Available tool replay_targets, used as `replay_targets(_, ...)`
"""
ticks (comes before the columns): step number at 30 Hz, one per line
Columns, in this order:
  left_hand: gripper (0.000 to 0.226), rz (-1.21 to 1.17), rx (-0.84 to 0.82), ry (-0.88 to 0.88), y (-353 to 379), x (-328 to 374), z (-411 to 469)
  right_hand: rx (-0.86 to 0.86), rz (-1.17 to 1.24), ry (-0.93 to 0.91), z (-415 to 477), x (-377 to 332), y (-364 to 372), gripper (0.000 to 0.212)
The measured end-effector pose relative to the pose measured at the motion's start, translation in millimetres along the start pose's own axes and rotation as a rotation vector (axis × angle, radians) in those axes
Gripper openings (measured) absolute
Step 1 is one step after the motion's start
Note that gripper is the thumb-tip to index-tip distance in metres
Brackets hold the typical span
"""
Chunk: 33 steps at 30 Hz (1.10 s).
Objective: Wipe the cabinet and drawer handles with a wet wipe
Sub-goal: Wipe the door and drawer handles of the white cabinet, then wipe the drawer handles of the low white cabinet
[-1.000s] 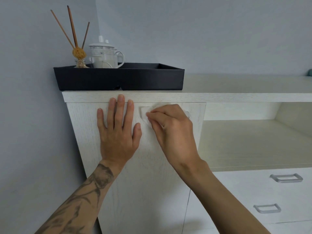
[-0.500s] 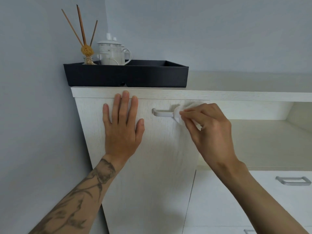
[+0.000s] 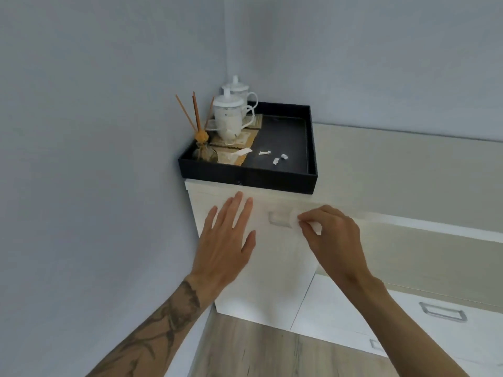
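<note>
A white wood-grain cabinet door (image 3: 272, 276) has a silver bar handle (image 3: 279, 219) near its top edge, blurred in this view. My right hand (image 3: 332, 240) pinches a white wet wipe (image 3: 315, 228) at the right end of that handle. My left hand (image 3: 228, 240) lies flat on the door to the left of the handle, fingers spread and holding nothing. Two more silver drawer handles show lower right: one (image 3: 442, 311) on a drawer front and another (image 3: 377, 344) partly hidden behind my right forearm.
A black tray (image 3: 310, 170) sits on the cabinet top in the wall corner, holding two lidded white mugs (image 3: 231, 118), a reed diffuser (image 3: 201, 148) and small white paper scraps (image 3: 276, 159). An open shelf runs to the right. Wooden floor (image 3: 258, 352) lies below.
The view has risen and now looks down on the cabinet top and into the tray. My right hand with the wipe stays at the right end of the handle; my left hand remains flat on the door.
</note>
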<state>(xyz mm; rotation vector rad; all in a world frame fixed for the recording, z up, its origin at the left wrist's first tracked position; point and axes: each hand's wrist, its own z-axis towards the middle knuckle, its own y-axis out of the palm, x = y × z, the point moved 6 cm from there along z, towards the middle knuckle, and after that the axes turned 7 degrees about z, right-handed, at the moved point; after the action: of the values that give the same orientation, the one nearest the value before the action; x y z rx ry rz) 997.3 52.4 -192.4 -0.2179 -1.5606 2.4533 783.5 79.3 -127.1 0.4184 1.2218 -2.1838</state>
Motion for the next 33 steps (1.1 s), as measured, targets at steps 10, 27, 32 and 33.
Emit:
replay_targets(10,0.076,0.061,-0.499,-0.351,-253.1,-0.2,-31.8,-0.35,0.115,-0.02,65.5,-143.0,-132.4,0.012)
replay_targets(27,0.066,0.283,-0.364,-0.889,-613.2,73.6,-325.9,-0.628,0.493,-0.494,-70.8,-435.0,-300.1,0.009)
replay_targets(32,0.066,0.331,-0.32,-1.137,-720.8,146.5,-482.7,-0.758,0.613,-0.658,-200.2,-532.2,-367.4,0.004)
replay_targets(33,0.066,0.344,-0.311,-1.184,-741.6,161.3,-513.2,-0.786,0.643,-0.69,-227.7,-552.7,-381.4,0.004)
